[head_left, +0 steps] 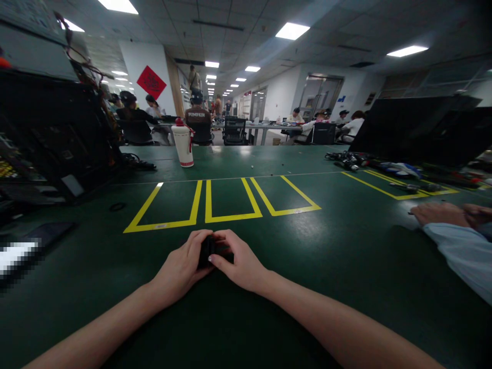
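Note:
Between my two hands is a small dark object (206,252), mostly covered by my fingers; its kind cannot be made out. My left hand (184,261) wraps round its left side, with the fingers over the top. My right hand (239,259) curls against its right side, the thumb across the near face. Both hands rest low over the green tabletop (307,256), just in front of the yellow tape outlines (234,219).
A white cup with a red lid (183,143) stands beyond the tape. A black computer case (57,133) is at left, near a black ring (117,206). On the right are a co-worker's hand (440,213), cables (348,160) and a dark monitor (415,128).

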Motion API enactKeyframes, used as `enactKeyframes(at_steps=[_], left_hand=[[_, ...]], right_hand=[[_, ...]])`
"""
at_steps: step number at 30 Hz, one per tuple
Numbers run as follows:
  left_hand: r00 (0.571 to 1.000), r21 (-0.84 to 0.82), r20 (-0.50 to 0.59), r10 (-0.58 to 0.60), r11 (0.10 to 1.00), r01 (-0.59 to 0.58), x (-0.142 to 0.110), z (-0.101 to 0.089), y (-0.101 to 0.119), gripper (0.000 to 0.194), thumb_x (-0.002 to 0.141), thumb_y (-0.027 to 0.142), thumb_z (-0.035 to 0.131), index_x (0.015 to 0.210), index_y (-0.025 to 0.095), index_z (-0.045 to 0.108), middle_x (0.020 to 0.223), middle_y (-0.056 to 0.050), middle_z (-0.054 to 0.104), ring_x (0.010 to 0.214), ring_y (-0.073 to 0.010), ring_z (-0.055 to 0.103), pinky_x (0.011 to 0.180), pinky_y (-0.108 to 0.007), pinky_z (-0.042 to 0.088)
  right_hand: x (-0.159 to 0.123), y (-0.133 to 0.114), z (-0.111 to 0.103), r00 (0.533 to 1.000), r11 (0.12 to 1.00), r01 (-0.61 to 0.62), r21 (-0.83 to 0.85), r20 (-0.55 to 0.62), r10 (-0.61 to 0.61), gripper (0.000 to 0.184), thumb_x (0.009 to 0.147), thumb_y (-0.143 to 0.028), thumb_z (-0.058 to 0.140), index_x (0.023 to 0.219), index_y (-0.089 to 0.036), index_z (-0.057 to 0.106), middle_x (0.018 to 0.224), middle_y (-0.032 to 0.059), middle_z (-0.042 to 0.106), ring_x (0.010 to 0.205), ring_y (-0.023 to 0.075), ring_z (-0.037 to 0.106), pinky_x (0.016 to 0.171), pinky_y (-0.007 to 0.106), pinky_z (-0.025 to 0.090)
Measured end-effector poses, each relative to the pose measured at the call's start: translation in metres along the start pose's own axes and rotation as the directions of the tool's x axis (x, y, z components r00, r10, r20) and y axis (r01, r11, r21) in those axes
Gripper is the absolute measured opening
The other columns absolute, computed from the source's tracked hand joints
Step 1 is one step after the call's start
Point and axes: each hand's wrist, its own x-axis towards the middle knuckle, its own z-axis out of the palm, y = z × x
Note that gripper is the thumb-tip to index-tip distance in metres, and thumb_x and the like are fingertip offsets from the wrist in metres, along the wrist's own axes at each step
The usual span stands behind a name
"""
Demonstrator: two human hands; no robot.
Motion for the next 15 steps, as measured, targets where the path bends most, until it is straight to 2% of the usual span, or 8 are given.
enactKeyframes(at_steps=[6, 11, 15], left_hand=[[1.000, 0.002, -0.019, 0.001, 1.000, -0.001, 0.0004, 0.0035, -0.0034, 0.060, 0.074, 0.023, 0.054, 0.123, 0.027, 0.019, 0.120, -0.007, 0.037, 0.098, -0.0253, 0.053, 0.073, -0.044, 0.050], [1.000, 0.010, -0.009, -0.001, 1.000, 0.001, 0.0014, 0.0036, -0.0033, 0.061, 0.074, 0.022, 0.054, 0.123, 0.026, 0.019, 0.121, -0.007, 0.037, 0.099, -0.0242, 0.052, 0.075, -0.042, 0.050], [1.000, 0.001, -0.021, 0.009, 1.000, -0.009, 0.0012, 0.0054, -0.0051, 0.059, 0.074, 0.024, 0.054, 0.122, 0.027, 0.020, 0.120, -0.007, 0.038, 0.099, -0.0243, 0.053, 0.075, -0.043, 0.050]], right_hand=[[-0.0004, -0.0028, -0.0007, 1.000, 0.999, -0.001, -0.046, 0.012, 0.001, 0.028, 0.077, -0.025, 0.054, 0.104, -0.021, 0.047, 0.102, 0.0045, 0.048, 0.091, 0.0165, 0.050, 0.077, 0.036, 0.048], [-0.0002, -0.0048, -0.0017, 1.000, 0.999, 0.008, -0.054, 0.000, -0.008, 0.024, 0.078, -0.022, 0.052, 0.101, -0.022, 0.048, 0.101, 0.0037, 0.049, 0.092, 0.0163, 0.050, 0.080, 0.036, 0.046], [0.0008, -0.0032, -0.0013, 1.000, 1.000, -0.027, 0.007, -0.001, 0.027, 0.031, 0.077, -0.022, 0.054, 0.107, -0.021, 0.045, 0.103, 0.0042, 0.050, 0.095, 0.0168, 0.051, 0.082, 0.036, 0.046]])
